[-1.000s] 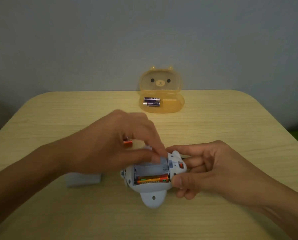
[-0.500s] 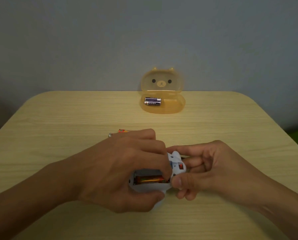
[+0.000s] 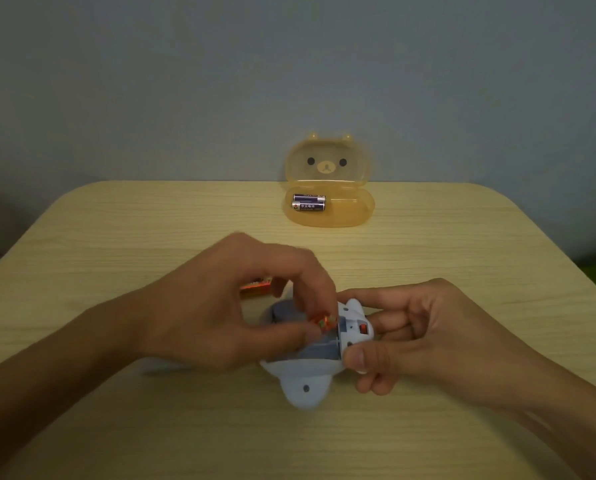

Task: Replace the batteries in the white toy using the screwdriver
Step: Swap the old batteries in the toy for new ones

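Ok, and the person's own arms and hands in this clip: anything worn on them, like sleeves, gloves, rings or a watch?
Nothing worn shows. The left hand and right hand are bare, without gloves, and both forearms are uncovered to the frame edge, so no sleeves or watch appear. No rings show on the visible fingers, and the nails look short and unpainted. The dim light and some blur limit finer detail.

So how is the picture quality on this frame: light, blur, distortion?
Head view: dim, flat light with no glare; the left hand is motion-blurred around the orange battery; the white toy is soft; the table edges bow from the wide lens; the purple batteries are sharp enough to show a label.
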A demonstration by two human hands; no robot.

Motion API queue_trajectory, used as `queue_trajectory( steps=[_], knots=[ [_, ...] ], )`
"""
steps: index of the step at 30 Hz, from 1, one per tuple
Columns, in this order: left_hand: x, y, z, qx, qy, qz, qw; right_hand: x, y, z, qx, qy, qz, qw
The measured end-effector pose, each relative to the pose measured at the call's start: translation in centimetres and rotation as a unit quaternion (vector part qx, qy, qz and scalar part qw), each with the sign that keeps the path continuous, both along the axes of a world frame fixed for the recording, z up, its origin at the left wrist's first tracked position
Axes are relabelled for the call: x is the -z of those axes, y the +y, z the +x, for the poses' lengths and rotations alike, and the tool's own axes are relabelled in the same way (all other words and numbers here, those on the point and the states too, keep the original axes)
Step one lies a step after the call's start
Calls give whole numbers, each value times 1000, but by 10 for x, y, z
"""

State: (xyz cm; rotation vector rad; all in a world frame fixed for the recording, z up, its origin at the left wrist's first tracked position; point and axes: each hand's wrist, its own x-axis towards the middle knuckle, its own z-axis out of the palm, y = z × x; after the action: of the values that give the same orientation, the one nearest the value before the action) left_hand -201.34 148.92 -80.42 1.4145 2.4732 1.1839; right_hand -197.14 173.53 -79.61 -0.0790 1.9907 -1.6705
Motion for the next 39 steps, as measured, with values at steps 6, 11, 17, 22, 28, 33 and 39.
queue_trajectory(
  steps=[6,11,17,22,28,33,39],
  knots=[
    [-24,36,-71,-125,14,91,988,4,4,-1,1,-9,-13,1000],
    [-16,71,-136,-217,-5,25,976,1,6,2,16,-17,-5,1000],
    [14,87,-170,-249,18,-44,967,0,8,4,12,-21,-3,1000],
    [28,94,-170,-249,71,-120,958,2,9,5,19,-27,4,999],
    [10,83,-153,-274,105,-98,951,1,10,4,18,-29,-5,999],
    [-27,29,-109,-222,98,-147,959,0,9,3,10,-26,-5,1000],
    [-21,-36,-66,-205,61,-205,955,1,6,0,-3,-25,-13,1000]
  ],
)
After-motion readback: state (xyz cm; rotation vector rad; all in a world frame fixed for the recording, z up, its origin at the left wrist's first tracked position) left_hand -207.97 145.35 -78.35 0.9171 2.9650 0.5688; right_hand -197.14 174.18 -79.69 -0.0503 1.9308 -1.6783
